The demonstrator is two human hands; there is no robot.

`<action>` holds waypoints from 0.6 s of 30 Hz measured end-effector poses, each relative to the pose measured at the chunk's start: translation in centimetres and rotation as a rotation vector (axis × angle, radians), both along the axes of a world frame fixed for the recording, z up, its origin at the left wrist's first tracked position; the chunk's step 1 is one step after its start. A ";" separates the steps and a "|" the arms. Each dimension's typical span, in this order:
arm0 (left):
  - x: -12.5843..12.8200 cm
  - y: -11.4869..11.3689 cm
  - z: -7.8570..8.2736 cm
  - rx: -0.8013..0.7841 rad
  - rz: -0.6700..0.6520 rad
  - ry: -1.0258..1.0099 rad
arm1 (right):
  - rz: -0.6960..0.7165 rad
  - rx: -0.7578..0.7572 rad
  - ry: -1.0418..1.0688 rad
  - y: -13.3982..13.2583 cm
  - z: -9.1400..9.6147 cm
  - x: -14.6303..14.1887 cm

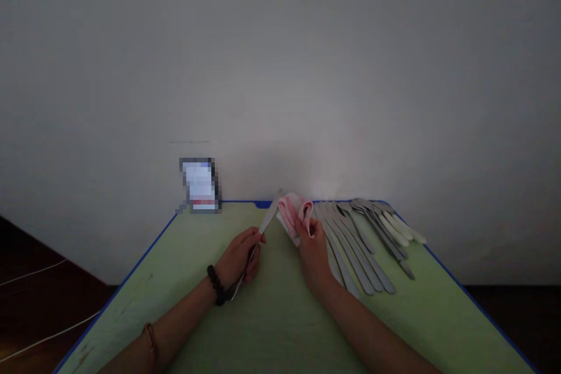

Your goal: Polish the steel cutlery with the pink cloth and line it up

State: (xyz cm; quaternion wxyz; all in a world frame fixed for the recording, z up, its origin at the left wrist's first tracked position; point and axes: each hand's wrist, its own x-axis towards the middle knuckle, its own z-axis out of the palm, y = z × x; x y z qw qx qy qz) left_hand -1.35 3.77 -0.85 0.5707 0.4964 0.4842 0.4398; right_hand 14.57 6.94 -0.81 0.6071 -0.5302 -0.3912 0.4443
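Note:
My left hand [241, 254] is closed around the middle of a metal table knife [269, 216], its blade slanting up and to the right. The knife's handle end shows below, near the beaded bracelet. In my right hand [314, 254] is a bunched pink and white cloth [289, 214], pinched between thumb and fingers. The cloth is right beside the blade's upper end; whether they touch I cannot tell. Just right of that hand, several metal forks [350, 251] lie side by side on the table, partly hidden by the hand and wrist.
Metal spoons [362, 205] and several white-handled utensils [397, 227] lie in a pile at the table's right. A blurred-out phone-like screen [201, 184] leans at the back left. The green table [245, 333] has a blue edge and stands against a grey wall [280, 70].

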 end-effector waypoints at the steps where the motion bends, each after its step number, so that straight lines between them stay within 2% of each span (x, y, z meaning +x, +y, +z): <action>1: 0.1 0.1 0.1 -0.004 -0.006 -0.020 | 0.003 -0.008 0.001 0.0 0.0 0.0; 5: 0.1 -0.3 0.6 -0.021 -0.080 -0.194 | 0.047 0.039 0.019 0.0 0.0 0.2; 8: 0.0 -0.7 0.9 0.007 -0.126 -0.233 | 0.091 0.064 -0.031 -0.1 -0.1 0.2; 14: 0.4 -0.9 0.7 0.017 -0.143 -0.118 | 0.187 0.121 -0.003 0.1 -0.4 0.2; 18: 0.8 -0.6 0.5 -0.022 -0.147 0.037 | 0.252 0.072 -0.004 0.1 -0.8 0.2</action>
